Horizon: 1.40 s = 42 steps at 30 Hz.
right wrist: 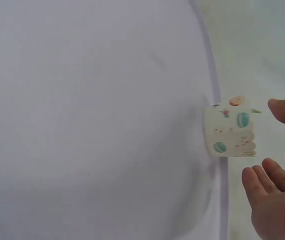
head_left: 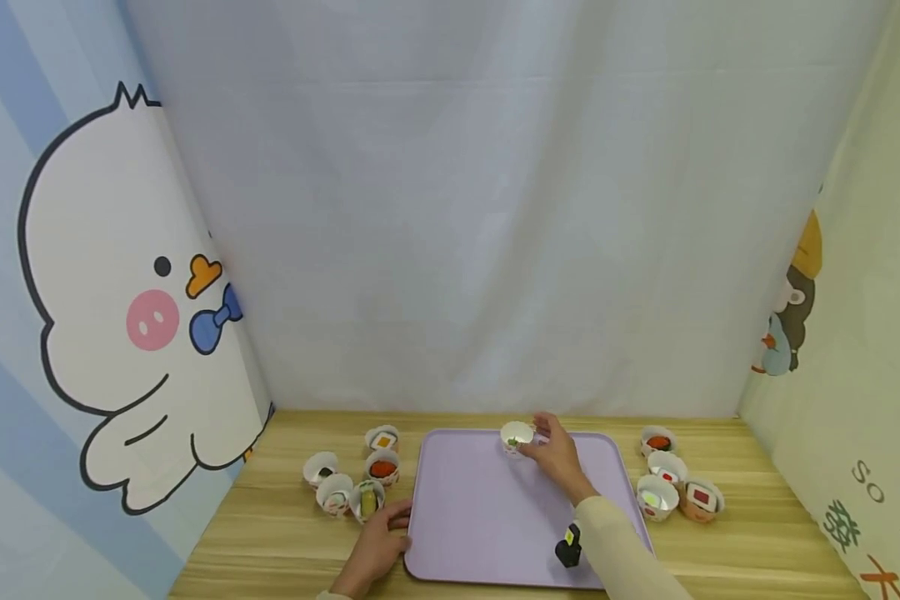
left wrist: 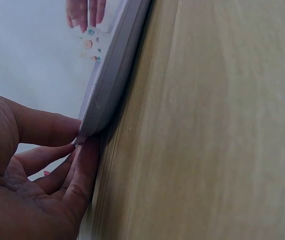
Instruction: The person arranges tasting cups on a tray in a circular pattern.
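Across the lower middle of the head view we see a lilac tray (head_left: 487, 508) on the wooden surface (head_left: 765, 533). At its top edge stands a patterned cup (right wrist: 231, 131) with something green inside. The right hand (head_left: 555, 454) is beside that cup, its fingers wide; the right wrist view shows us a gap between most of them and the cup. At the tray's left edge, the left hand (head_left: 381, 537) pinches the rim between its fingers, as we see in the left wrist view. Left of the tray we count five filled cups (head_left: 382, 481); right of it, four more cups (head_left: 658, 514). A small black object (head_left: 568, 547) shows beside the right sleeve (head_left: 626, 546) at lower right. Behind everything we see a pale curtain (head_left: 450, 250).
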Available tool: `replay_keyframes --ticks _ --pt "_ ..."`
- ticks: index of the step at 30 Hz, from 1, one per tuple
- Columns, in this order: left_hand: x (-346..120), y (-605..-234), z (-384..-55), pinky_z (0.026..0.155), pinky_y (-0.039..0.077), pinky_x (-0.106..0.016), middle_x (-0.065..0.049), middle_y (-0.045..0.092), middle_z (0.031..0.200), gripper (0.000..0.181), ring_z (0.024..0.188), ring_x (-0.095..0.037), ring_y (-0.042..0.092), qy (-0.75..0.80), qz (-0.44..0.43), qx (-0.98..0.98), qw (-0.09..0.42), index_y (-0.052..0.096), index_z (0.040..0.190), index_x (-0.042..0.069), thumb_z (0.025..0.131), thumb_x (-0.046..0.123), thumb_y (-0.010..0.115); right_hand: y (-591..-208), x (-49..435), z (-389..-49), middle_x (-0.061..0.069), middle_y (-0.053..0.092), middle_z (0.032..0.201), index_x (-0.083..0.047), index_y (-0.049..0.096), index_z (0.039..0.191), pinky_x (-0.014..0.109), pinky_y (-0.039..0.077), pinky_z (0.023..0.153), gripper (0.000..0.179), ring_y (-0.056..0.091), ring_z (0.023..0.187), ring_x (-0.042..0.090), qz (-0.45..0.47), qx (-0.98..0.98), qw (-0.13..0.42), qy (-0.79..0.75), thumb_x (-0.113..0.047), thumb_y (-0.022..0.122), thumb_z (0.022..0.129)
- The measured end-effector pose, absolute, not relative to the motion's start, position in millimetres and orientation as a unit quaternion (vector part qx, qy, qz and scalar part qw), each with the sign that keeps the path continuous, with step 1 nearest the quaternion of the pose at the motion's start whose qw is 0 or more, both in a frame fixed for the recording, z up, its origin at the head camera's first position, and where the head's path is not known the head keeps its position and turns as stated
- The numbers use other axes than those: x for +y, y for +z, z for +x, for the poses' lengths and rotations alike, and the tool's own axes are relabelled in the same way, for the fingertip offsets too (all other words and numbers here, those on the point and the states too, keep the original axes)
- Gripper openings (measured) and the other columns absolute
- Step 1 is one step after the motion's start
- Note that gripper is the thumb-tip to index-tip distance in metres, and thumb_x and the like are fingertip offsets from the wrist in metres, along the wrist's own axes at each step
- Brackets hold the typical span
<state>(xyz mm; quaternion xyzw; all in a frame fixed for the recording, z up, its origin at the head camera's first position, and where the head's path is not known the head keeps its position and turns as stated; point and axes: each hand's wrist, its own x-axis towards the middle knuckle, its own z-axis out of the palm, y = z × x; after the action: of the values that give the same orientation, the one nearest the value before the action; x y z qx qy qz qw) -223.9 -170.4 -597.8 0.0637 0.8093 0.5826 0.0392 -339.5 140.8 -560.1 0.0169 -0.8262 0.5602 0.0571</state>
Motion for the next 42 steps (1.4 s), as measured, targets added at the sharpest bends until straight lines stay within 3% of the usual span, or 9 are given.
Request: replay_keyframes --ticks 19,35,38,42 --pt "-170 -597 -225 0.077 0.053 -0.022 -0.031 0.06 0.124 0.06 0.11 -0.04 0.062 0.572 0.061 0.817 0.046 0.052 0.13 -0.016 0.071 -0.013 0.059 -498 176 -309 0.023 0.047 0.145 0.001 0.045 0.138 0.047 0.044 0.107 0.059 0.045 0.136 0.04 0.022 -0.841 0.085 0.533 -0.003 0.071 0.085" --pt "-169 -593 -223 0.076 0.051 -0.02 -0.031 0.062 0.12 0.061 0.11 -0.039 0.063 0.577 0.055 0.814 0.043 0.051 0.131 -0.016 0.07 -0.013 0.059 -461 241 -280 0.022 0.046 0.145 0.0 0.039 0.143 0.051 0.036 0.111 0.064 0.044 0.136 0.038 0.073 -0.851 0.122 0.506 -0.021 0.07 0.09" --pt "-169 -593 -223 0.076 0.05 -0.02 -0.031 0.061 0.122 0.061 0.11 -0.04 0.062 0.576 0.052 0.815 0.043 0.051 0.131 -0.016 0.071 -0.013 0.06 -458 249 -273 0.021 0.047 0.144 -0.001 0.039 0.143 0.047 0.036 0.11 0.064 0.045 0.134 0.037 0.069 -0.859 0.13 0.491 -0.023 0.07 0.091" --pt "-169 -593 -222 0.078 0.051 -0.021 -0.03 0.061 0.123 0.06 0.11 -0.039 0.063 0.572 0.047 0.818 0.04 0.051 0.131 -0.016 0.071 -0.012 0.06 -458 259 -264 0.019 0.051 0.142 -0.001 0.041 0.142 0.02 0.042 0.105 0.063 0.048 0.131 0.035 0.062 -0.869 0.147 0.468 -0.025 0.07 0.091"
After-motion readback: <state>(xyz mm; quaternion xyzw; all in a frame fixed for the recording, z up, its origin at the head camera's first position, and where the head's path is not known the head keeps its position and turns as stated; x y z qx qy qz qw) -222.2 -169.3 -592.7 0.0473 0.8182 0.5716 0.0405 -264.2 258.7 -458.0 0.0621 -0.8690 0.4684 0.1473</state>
